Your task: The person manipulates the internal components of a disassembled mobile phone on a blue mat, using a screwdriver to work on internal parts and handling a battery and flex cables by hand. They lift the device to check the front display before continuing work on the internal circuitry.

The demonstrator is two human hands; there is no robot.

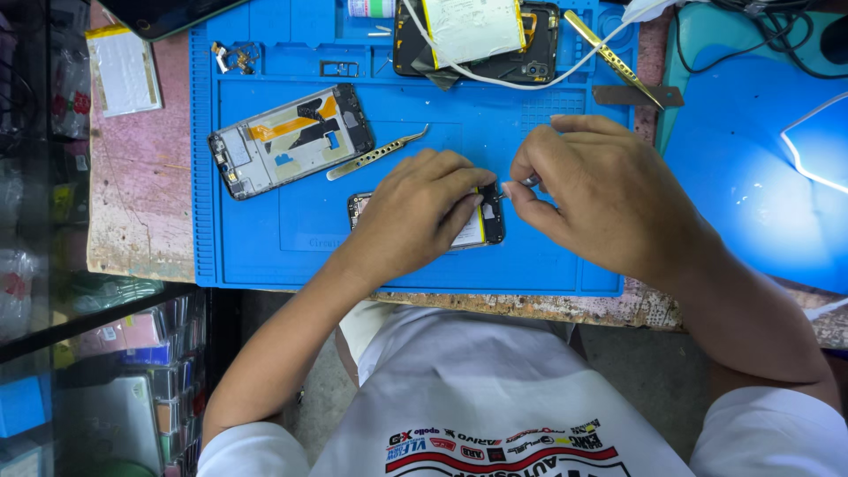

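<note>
Worked on a blue repair mat (265, 238) covering most of the bench, with a stripped phone frame (290, 140) and curved tweezers (375, 154) lying apart at upper left. Near the mat's front edge, pinned an opened phone (488, 221) flat under the left hand (415, 212), fingers spread and pressing. Pinched a small metal tool (530, 180) in the right hand (601, 190), tip at the phone's top edge; back already off, insides exposed, nothing reassembled.
</note>
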